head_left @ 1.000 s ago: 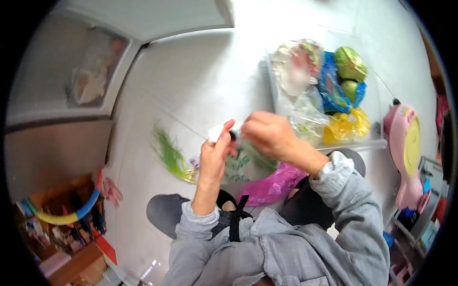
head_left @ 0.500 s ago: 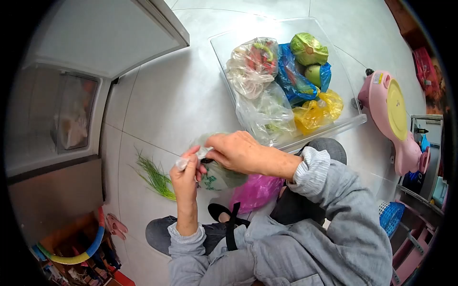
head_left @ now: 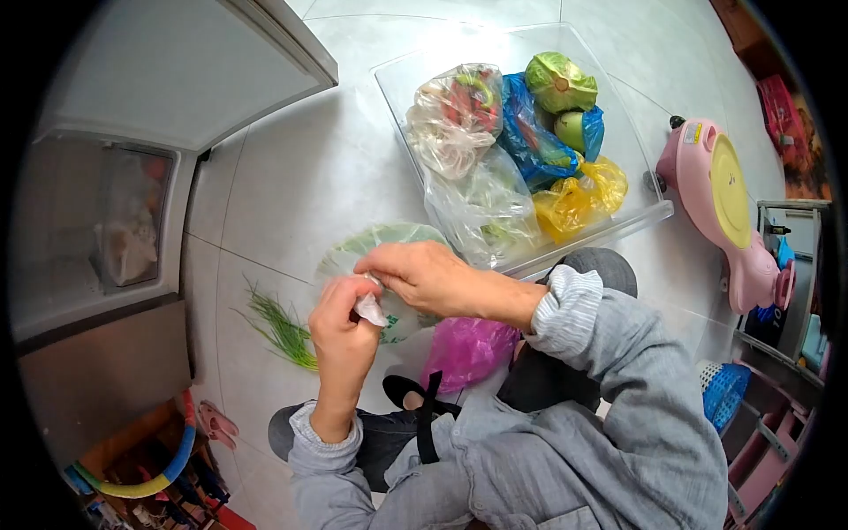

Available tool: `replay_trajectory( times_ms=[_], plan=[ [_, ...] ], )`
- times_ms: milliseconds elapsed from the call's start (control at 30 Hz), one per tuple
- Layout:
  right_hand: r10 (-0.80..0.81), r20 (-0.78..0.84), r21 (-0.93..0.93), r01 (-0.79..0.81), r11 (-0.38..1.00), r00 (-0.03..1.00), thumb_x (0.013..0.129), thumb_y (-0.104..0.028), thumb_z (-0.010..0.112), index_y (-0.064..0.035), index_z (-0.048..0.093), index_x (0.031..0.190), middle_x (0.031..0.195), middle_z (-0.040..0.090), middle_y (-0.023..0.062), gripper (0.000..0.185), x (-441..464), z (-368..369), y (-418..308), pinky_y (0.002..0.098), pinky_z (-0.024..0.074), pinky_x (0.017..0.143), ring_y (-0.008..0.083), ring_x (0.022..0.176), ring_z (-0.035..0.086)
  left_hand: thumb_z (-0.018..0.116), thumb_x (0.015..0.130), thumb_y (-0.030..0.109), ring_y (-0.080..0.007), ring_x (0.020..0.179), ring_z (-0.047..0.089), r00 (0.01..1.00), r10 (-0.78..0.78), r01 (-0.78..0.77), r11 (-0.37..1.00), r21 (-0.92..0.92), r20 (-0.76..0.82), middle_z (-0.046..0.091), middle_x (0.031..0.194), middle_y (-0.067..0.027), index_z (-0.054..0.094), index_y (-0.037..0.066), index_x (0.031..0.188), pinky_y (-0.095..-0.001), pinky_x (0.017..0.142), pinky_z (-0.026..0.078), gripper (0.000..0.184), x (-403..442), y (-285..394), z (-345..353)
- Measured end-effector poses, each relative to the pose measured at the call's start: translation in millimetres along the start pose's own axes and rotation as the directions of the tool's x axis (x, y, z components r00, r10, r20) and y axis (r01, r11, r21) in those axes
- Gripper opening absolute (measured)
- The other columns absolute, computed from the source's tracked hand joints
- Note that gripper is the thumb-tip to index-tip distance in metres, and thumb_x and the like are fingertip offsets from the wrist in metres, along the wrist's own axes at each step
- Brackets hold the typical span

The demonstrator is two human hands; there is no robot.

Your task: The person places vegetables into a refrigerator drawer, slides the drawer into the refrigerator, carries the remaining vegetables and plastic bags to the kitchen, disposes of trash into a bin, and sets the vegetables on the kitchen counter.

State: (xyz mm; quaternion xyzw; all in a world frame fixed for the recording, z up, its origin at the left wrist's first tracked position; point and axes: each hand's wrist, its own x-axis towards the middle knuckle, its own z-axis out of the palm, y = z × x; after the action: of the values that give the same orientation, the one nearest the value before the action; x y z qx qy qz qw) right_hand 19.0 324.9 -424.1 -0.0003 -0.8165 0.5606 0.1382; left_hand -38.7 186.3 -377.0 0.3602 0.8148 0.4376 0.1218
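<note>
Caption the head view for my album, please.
Left hand and right hand pinch a bag, between greens and a vegetable tray.

Hands [head_left: 426,276] together — fingers [head_left: 382,260] curled, wrists [head_left: 507,297] bare

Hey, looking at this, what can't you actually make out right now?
In the head view:
Exact grip: left hand and right hand overlap.
Green lettering on the pale bag: hands cover part.
Contents of pink bag: hidden by its plastic.
Contents of yellow bag: likewise.
Far left of fridge: cut off by dark image edge.
</note>
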Motion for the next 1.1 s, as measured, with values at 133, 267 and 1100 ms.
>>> replay_trajectory(
  times_ms=[133,267,1100],
  plan=[
    [0.249,0.039,0.334,-0.247,0.910,0.968,0.085,-0.016,0.046,-0.0063,0.055,0.105,0.075,0.060,0.0100,0.023,5.0,-14.1,-20.5,0.0327,0.0458,0.055,0.0217,0.062,0.059,0.055,0.061,-0.010,-0.0279,0.069,0.052,0.877,0.455,-0.383,0.856,0.348,-0.153,0.057,0.078,-0.0112,0.056,0.003,0.081,-0.0318,0.059,0.042,0.024,17.9,-2.8,6.6],
    [0.378,0.291,0.609,-0.475,0.635,0.879,0.091,-0.016,0.041,-0.0059,0.053,0.110,0.059,0.051,0.0007,0.025,8.4,-31.4,-13.8,0.0198,0.0358,0.036,0.0050,0.038,0.044,0.063,0.066,-0.003,-0.0229,0.076,0.053,0.834,0.465,-0.369,0.870,0.326,-0.298,0.053,0.091,-0.0118,0.057,0.002,0.084,-0.0286,0.066,0.041,0.020,29.0,-2.7,23.2],
    [0.215,-0.691,-0.449,-0.643,0.620,0.690,0.083,-0.038,0.054,-0.0133,0.048,0.123,0.100,0.060,0.0075,0.047,-15.8,-211.6,72.8,0.0306,0.0471,0.072,0.0152,0.086,0.057,0.068,0.070,0.025,-0.0388,0.104,0.045,-0.110,-0.628,0.982,0.050,-0.181,-0.771,0.033,0.123,-0.0236,0.028,0.002,0.122,-0.0443,0.083,0.042,0.069,-121.5,-299.4,0.7]
  ],
)
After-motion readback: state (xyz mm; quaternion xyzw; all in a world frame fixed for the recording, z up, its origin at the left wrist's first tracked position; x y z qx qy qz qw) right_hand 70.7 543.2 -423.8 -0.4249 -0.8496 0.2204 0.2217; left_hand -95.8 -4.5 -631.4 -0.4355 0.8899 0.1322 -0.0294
